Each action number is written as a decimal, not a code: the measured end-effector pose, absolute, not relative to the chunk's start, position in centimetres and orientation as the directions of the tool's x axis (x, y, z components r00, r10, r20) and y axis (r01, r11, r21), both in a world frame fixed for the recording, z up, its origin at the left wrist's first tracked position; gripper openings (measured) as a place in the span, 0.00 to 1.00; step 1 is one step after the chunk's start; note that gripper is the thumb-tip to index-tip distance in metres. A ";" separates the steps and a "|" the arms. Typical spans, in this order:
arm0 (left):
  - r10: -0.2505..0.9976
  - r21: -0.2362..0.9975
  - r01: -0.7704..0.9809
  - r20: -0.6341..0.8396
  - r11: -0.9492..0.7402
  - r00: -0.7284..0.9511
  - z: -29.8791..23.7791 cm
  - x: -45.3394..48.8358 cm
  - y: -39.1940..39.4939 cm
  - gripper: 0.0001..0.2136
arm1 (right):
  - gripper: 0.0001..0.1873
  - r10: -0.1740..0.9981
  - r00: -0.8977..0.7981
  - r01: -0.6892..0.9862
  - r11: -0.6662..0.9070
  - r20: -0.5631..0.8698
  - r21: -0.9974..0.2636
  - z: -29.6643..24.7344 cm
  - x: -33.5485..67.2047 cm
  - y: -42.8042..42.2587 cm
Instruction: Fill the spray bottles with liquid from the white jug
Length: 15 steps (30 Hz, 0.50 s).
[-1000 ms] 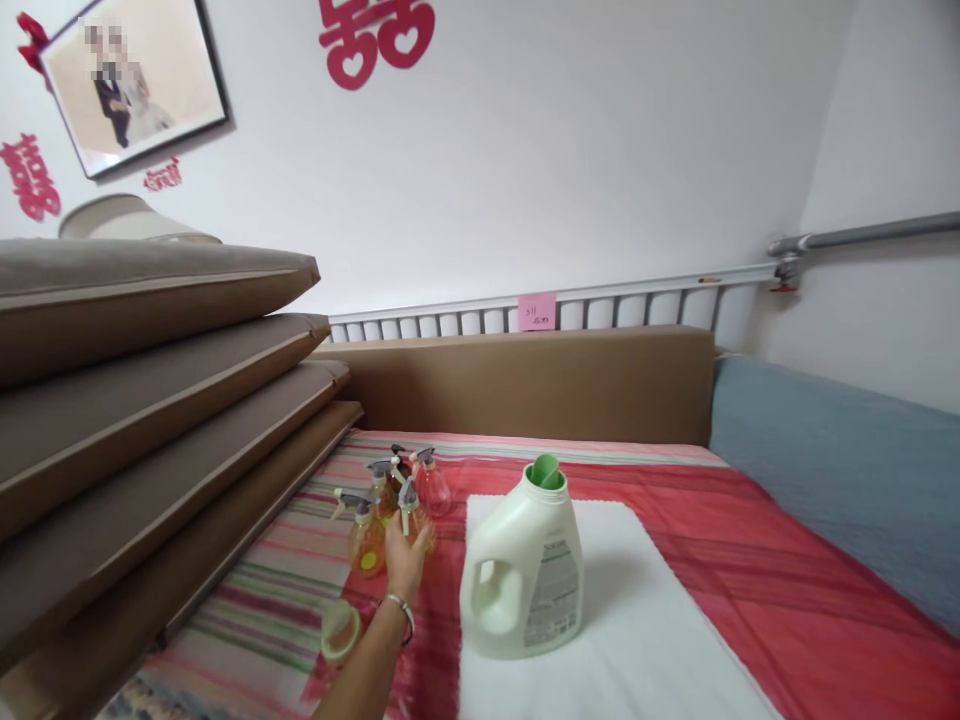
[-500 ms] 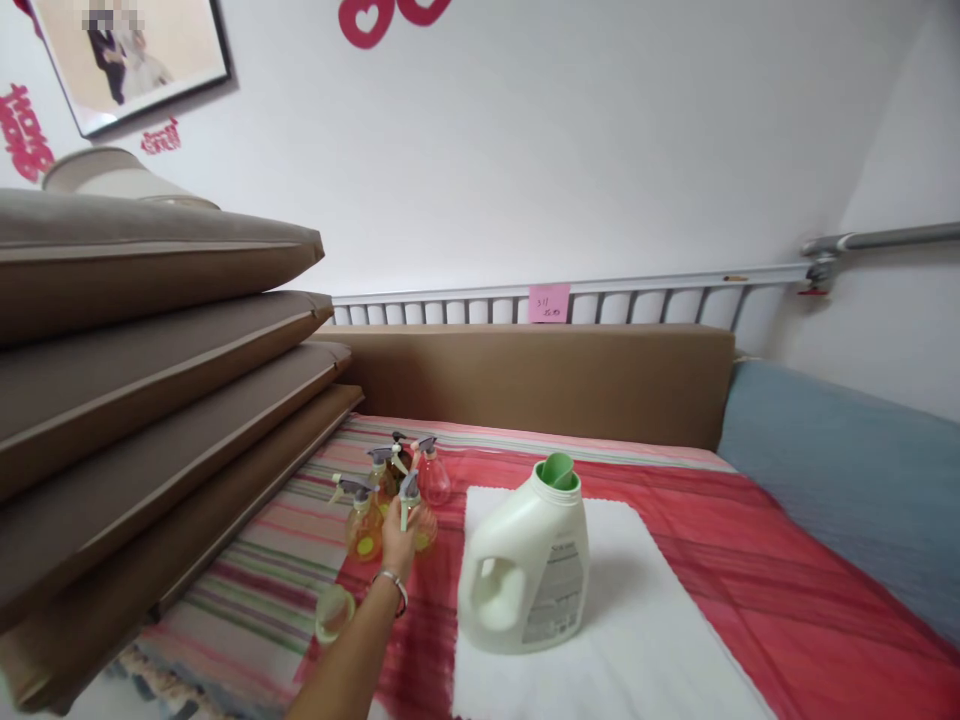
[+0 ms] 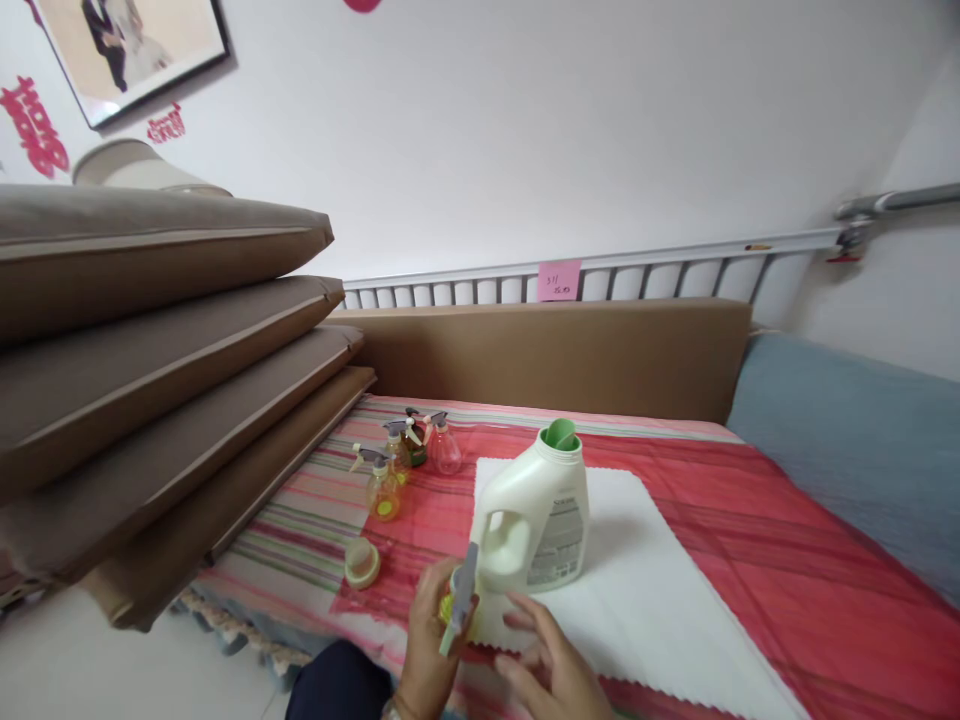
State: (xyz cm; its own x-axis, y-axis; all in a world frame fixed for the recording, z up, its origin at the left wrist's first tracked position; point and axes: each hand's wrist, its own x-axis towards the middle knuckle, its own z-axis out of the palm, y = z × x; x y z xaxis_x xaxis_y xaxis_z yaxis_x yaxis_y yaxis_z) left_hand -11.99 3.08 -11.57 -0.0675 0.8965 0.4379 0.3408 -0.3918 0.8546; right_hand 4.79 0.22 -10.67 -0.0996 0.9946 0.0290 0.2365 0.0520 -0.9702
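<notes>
Two bare hands low in view, above the near part of a striped red cover (image 3: 720,500). In the left hand (image 3: 429,640), with fingers wrapped around its body: a spray bottle (image 3: 466,590) with a grey trigger head, tilted, mostly hidden by the grip. Just to the right, an empty right hand (image 3: 553,665) with loosely spread, slightly bent fingers, near the bottle but apart from it.

Beyond both hands, upright on a white cloth (image 3: 660,610) with a zigzag edge: a pale jug (image 3: 536,520) with a printed label, a handle on its left side and a green piece (image 3: 560,434) in its mouth. Farther left on the cover, a close group of four more sprayers: two yellowish (image 3: 383,495), one dark (image 3: 415,447), one pink (image 3: 448,453). Nearer, alone, a pale translucent cap (image 3: 361,562).

At far left, a stack of brown cushions (image 3: 165,300); behind the cover, a brown panel (image 3: 555,355) before a white radiator (image 3: 660,282) with a pink note (image 3: 559,280).
</notes>
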 end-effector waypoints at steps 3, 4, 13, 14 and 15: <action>0.873 0.795 0.412 0.488 -0.445 0.003 -12.5 -11.3 3.2 0.16 | 0.38 0.945 -0.199 0.462 0.323 0.258 -0.826 -8.0 3.1 0.9; 0.867 0.777 0.434 0.499 -0.456 0.019 -12.9 -11.2 3.4 0.17 | 0.40 0.928 -0.249 0.543 0.370 0.276 -0.754 -7.2 3.0 0.9; 0.842 0.664 0.567 0.529 -0.487 0.103 -13.6 -10.6 3.8 0.20 | 0.21 0.863 -0.462 0.746 0.503 0.206 -0.437 -2.4 5.1 1.2; 0.846 0.658 0.575 0.520 -0.487 0.121 -13.5 -10.7 3.7 0.21 | 0.20 0.862 -0.463 0.757 0.506 0.207 -0.414 -2.1 5.4 1.2; 0.848 0.653 0.580 0.513 -0.487 0.135 -13.4 -10.8 3.7 0.22 | 0.19 0.861 -0.463 0.768 0.508 0.210 -0.390 -1.8 5.6 1.1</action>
State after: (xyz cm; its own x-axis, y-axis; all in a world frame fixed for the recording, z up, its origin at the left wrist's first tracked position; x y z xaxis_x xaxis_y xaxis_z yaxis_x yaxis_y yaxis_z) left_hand -10.79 3.67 -13.45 0.1355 0.8479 0.5125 0.5804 -0.4872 0.6525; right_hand 5.59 1.14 -1.84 -0.4633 0.8610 0.2097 0.7679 0.5082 -0.3899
